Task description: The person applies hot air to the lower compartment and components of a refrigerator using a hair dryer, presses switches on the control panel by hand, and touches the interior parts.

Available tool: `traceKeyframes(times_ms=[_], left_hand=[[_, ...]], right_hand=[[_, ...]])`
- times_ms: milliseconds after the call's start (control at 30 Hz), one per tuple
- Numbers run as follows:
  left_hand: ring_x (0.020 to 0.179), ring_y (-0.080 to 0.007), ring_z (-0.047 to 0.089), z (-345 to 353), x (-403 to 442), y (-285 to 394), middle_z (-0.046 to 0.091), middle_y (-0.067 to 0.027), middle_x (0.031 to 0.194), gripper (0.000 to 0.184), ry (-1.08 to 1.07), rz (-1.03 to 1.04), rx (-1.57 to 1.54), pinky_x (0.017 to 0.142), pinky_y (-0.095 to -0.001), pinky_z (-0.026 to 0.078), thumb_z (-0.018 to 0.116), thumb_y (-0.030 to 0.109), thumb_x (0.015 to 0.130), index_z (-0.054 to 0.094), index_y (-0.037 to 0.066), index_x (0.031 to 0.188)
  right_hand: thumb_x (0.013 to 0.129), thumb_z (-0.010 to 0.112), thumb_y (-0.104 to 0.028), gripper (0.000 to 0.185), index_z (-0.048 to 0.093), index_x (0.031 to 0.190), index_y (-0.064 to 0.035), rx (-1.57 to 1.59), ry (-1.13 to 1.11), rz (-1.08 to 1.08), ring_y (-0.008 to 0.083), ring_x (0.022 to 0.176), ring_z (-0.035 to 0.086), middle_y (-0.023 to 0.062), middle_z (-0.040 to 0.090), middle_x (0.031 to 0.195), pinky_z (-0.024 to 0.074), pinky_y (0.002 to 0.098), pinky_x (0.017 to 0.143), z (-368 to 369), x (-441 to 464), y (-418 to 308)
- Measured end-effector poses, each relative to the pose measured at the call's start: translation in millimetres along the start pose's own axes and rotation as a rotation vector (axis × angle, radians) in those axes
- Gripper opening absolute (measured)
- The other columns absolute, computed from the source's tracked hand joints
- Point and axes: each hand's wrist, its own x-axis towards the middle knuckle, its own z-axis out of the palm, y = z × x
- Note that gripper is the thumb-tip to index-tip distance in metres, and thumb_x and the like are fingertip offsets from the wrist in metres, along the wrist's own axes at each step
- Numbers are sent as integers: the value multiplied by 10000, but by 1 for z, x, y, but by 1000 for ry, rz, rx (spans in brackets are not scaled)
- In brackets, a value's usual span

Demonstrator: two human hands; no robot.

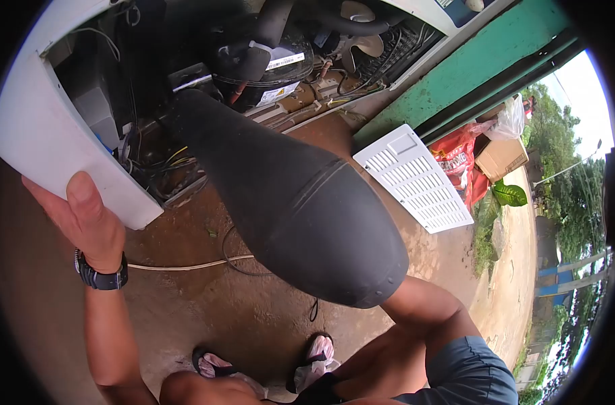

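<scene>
My left hand [85, 209] grips the lower edge of a white appliance cabinet [58, 135]; the thumb shows and the fingers go partly out of sight behind the edge. A black watch [101, 271] is on that wrist. A large black bulb-shaped thing with a narrow neck [307, 209] fills the middle of the view, its thin end reaching toward the cabinet's open compartment. My right forearm [422, 304] passes behind its wide end, hiding the right hand. Inside the compartment are a black compressor [260, 67], a fan [361, 44] and several wires.
A white slotted panel [415, 179] leans at the right, near a green beam [456, 67]. Beyond it are a red bag [456, 158] and a cardboard box [500, 158]. A pale cable [186, 266] runs over the wet brown floor [186, 317], near my sandalled feet.
</scene>
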Motion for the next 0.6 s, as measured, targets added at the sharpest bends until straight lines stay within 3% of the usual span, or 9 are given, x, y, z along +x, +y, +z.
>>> traceKeyframes(times_ms=[67,433,467,533,600], left_hand=[[995,-195,596,-4,-1,-3,560,-127,1200,866,-13,8,19,862,-336,503,659,568,894,318,25,1476],[1025,-195,588,5,-4,3,554,-125,1214,831,38,11,0,896,-339,490,638,573,918,352,2,1450],[1024,-195,588,5,-4,3,556,-127,1208,834,38,12,-7,895,-340,489,634,582,921,355,-3,1445],[1021,-195,588,5,-4,3,559,-128,1203,836,38,23,-3,892,-339,490,630,589,923,358,-8,1440],[1018,-196,589,5,-4,4,562,-130,1197,838,38,34,1,889,-338,490,627,596,925,360,-13,1435]], right_hand=[[878,624,-105,426,606,1296,-29,-15,9,-10,379,1256,523,178,576,1340,390,462,1077,2,-2,1],[862,624,-89,362,658,1218,-31,-55,67,-73,361,1154,599,157,649,1233,452,443,1002,23,-3,6],[861,624,-87,356,663,1211,-31,-53,61,-65,359,1145,606,155,655,1223,457,441,995,26,-2,4],[861,614,-72,261,690,1107,-30,-49,1,34,322,972,653,138,685,1069,513,413,838,24,6,0],[864,614,-71,257,690,1106,-27,53,-23,132,325,968,652,139,686,1071,513,416,842,25,16,-3]])
